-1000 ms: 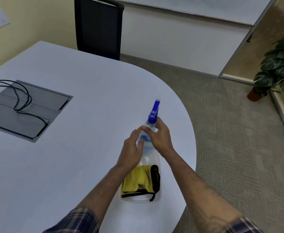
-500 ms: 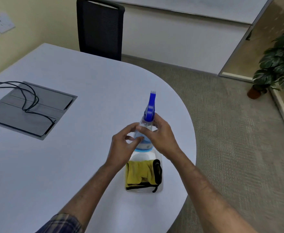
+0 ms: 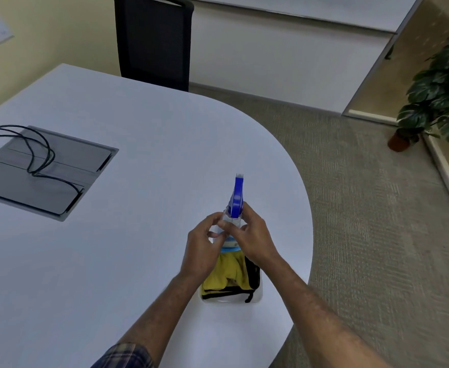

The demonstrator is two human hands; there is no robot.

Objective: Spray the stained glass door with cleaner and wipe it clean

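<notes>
Door glass [image 3: 414, 75] shows only as a tan pane at the far right, beyond the carpet — well apart from the hands, and any stains on it are too far off to make out. Nothing of the job proper looks begun: no spray on the pane, no wiping. Nearer, the white table [image 3: 138, 235] carries a grey cable hatch [image 3: 67, 168] with black leads, and a black chair [image 3: 153, 41] stands at its far edge. A potted plant [image 3: 438, 96] sits by the pane. Close to the table's rounded rim the clear spray bottle [image 3: 232, 298] stands upright, its blue trigger head [image 3: 236, 197] on top, and a yellow cloth [image 3: 226, 274] shows through its base — behind or inside, I cannot tell. Both hands are curled around the bottle's neck: the left hand [image 3: 201, 248] pinching it from one side, the right hand [image 3: 255, 240] wrapped around the other. Carrying, spraying and wiping all remain.
</notes>
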